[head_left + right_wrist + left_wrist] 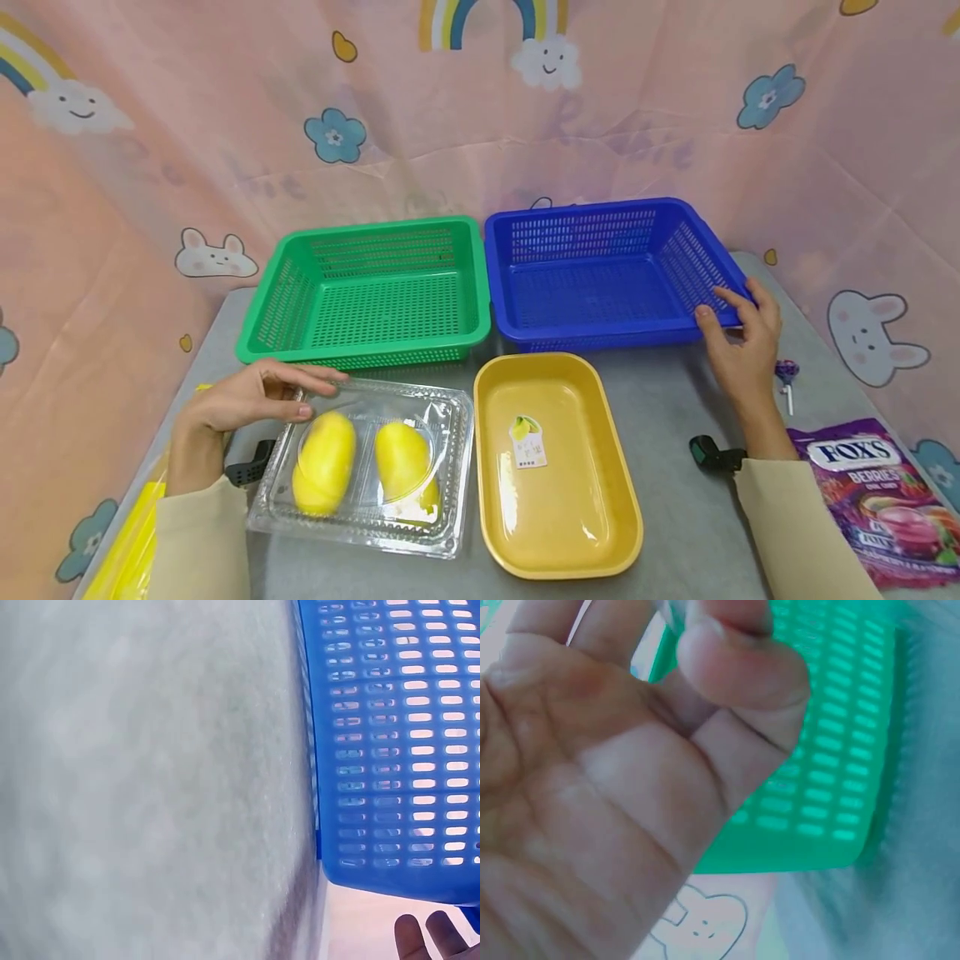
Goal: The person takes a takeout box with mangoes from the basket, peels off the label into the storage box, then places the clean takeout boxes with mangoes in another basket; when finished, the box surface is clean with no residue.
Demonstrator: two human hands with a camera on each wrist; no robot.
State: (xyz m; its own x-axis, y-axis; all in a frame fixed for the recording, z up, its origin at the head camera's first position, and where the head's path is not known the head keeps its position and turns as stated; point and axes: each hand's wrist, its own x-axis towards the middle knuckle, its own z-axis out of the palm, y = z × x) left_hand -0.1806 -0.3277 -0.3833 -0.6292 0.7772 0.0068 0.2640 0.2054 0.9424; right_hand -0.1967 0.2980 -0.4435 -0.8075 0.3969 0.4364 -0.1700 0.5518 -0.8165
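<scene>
My left hand (247,396) is at the back left corner of a clear plastic box (367,533), its thumb over the lid and its fingers fairly straight along the back edge. Inside the box lie two yellow mangoes (324,462). In the left wrist view the palm (592,787) and bent thumb fill much of the picture; firm contact with the box cannot be seen. My right hand (746,350) holds the front right corner of a blue basket (585,296), thumb at the front rim and fingers over the side. Fingertips (411,937) show past the basket's corner in the right wrist view.
A green basket (382,308) stands left of the blue one. In front is a yellow tray (555,517) with a mango-picture label (528,442) in it. At right lie a lollipop (786,375) and a purple Fox's candy bag (862,492); yellow plastic (131,542) lies at left.
</scene>
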